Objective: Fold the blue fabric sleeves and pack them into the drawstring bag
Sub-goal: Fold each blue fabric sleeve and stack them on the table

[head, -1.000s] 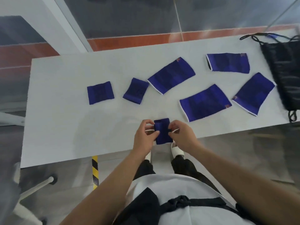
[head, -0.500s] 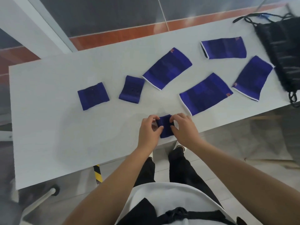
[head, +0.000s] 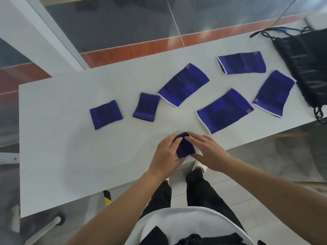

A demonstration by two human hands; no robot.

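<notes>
A small folded blue sleeve (head: 184, 146) lies on the white table (head: 70, 156) near its front edge. My left hand (head: 166, 152) cups its left side and my right hand (head: 207, 149) lies flat against its right side, fingers touching its top. Two other folded blue sleeves (head: 105, 114) (head: 146, 106) rest further left. Several unfolded blue sleeves lie flat to the right, among them one (head: 183, 84) at the middle, one (head: 224, 111) near the front and one (head: 273, 92) by the black drawstring bag (head: 304, 62) at the far right.
The table's front edge runs just under my hands, with floor and my white shoes below. A white chair base (head: 44, 227) stands at the lower left. The bag's cords (head: 320, 114) hang over the right front edge.
The folded sleeve has gone from being held up in my fingertips down onto the table. Both hands have flattened around it. The view has shifted, moving the table contents rightward.
</notes>
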